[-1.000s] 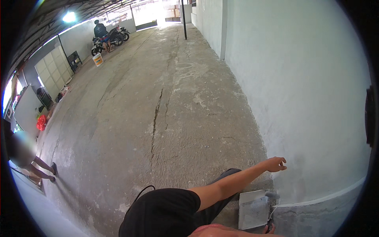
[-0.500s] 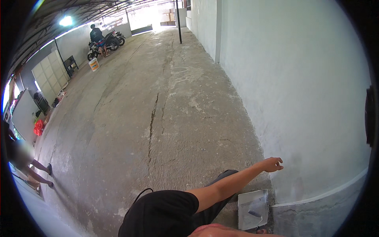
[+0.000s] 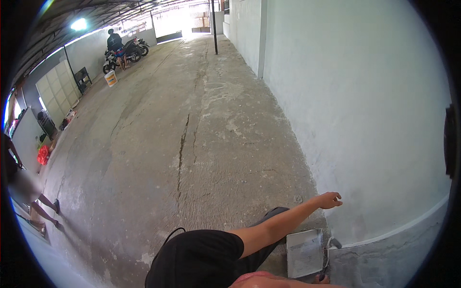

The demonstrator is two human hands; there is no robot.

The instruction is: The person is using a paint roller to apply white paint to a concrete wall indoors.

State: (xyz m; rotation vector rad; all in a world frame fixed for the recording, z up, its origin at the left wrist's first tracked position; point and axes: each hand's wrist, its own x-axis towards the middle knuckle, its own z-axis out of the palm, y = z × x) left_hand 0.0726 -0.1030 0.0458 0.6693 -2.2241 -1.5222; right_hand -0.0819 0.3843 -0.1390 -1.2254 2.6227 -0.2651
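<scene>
My left arm stretches across to the right, and my left hand is held up beside the white wall; its fingers are loosely bent and apart, with nothing in them. Low at the bottom edge, my right hand grips the handle of a small paint roller, and most of that hand is cut off. The roller's head is at the unpainted grey lower strip of wall, just right of the tray; whether it touches cannot be made out. A white paint tray lies on the floor by my leg.
Cracked concrete floor runs to a bright gateway. A dark post stands near the right wall. Far left are a white bucket, motorcycles and a person. Another person stands at the left edge near a red bag.
The paint roller has moved from over the tray to the right, up to the lower wall, in my right hand. My left hand stays nearly in place. The view has shifted slightly.
</scene>
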